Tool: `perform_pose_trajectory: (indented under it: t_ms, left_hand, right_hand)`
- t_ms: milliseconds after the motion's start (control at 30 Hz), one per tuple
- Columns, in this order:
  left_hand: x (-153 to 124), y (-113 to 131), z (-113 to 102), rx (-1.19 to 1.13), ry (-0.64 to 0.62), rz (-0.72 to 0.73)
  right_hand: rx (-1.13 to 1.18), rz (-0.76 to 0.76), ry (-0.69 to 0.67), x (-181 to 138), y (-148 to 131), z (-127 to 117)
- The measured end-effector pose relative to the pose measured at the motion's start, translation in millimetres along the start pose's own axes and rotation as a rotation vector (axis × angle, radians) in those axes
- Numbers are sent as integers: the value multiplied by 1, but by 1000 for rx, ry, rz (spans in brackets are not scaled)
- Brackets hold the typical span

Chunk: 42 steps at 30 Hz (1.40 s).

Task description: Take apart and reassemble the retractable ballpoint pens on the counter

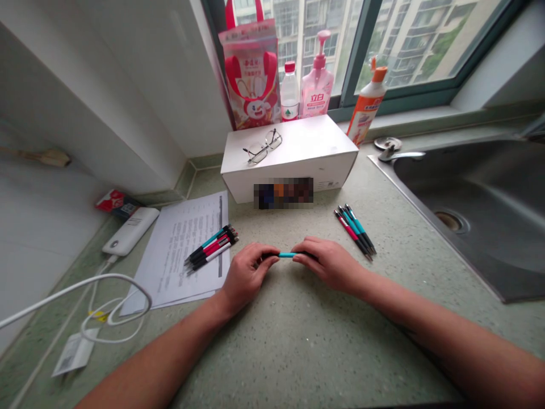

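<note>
Both my hands hold one teal pen (287, 255) level above the speckled counter (298, 335). My left hand (247, 274) is closed around the pen's left end. My right hand (327, 262) pinches its right end. Only the short middle of the pen shows between them. A bundle of several pens (212, 245), teal, red and white, lies on a printed sheet (179, 250) to the left. Three more pens (355, 230), red and teal, lie on the counter to the right of my right hand.
A white box (293, 156) with glasses (263, 146) on top stands behind my hands. Bottles (317, 79) and a red bag (251, 74) line the window sill. A steel sink (472, 204) is at right. A power bank (130, 230) and white cable (106, 301) lie at left.
</note>
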<state>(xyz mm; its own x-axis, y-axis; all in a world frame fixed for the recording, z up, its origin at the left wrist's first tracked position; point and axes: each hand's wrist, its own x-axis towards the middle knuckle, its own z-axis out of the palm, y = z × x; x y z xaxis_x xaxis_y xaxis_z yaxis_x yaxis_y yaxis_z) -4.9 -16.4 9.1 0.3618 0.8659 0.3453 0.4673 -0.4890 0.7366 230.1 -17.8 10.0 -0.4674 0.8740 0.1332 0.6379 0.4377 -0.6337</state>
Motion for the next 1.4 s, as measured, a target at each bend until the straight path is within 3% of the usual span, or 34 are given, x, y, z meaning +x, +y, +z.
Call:
perform_pose_trajectory:
  t_ms: [133,333,567,1400]
  left_hand:
    - [-1,0,1,15,-35,-3]
    - [-1,1,1,92,-43,102]
    - [0,4,0,112,-61,116]
    - [-1,5,1,127,-70,165]
  right_hand:
    - [11,-28,83,-1,-2,-1]
    - [-66,29,-46,-2,-8,0]
    - [-59,-11,51,-3,-12,2]
    - [-153,-48,17,-4,-15,2]
